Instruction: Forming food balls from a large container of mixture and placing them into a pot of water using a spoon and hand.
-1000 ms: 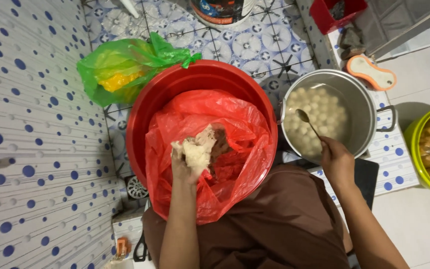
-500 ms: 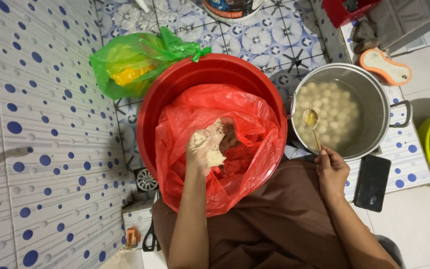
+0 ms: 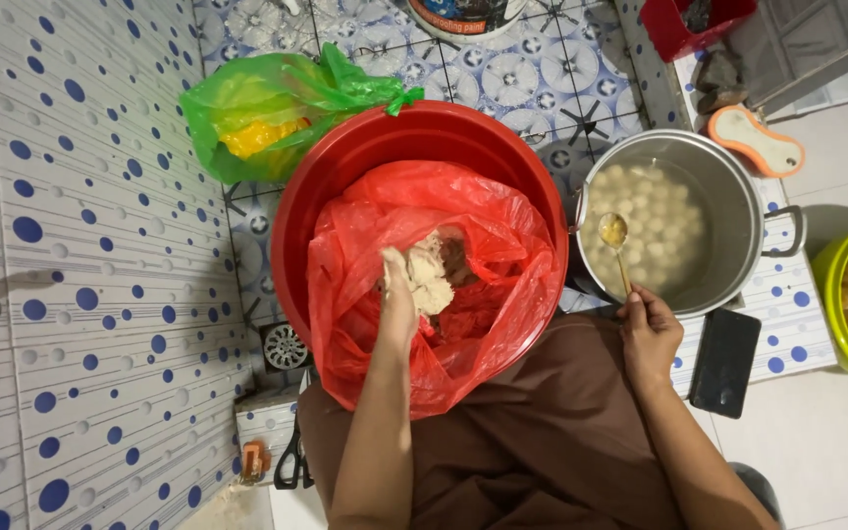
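The left hand [image 3: 406,290] reaches into the red bag [image 3: 483,324] in the basin [image 3: 345,167], fingers curled around pale paste [image 3: 431,280], their tips smeared and hidden; the right hand [image 3: 650,329] pinches a spoon [image 3: 616,245], its bowl beyond the fingers, over the pot [image 3: 738,196] of balls [image 3: 655,221]; a yellow tub [image 3: 831,285] is cut off.
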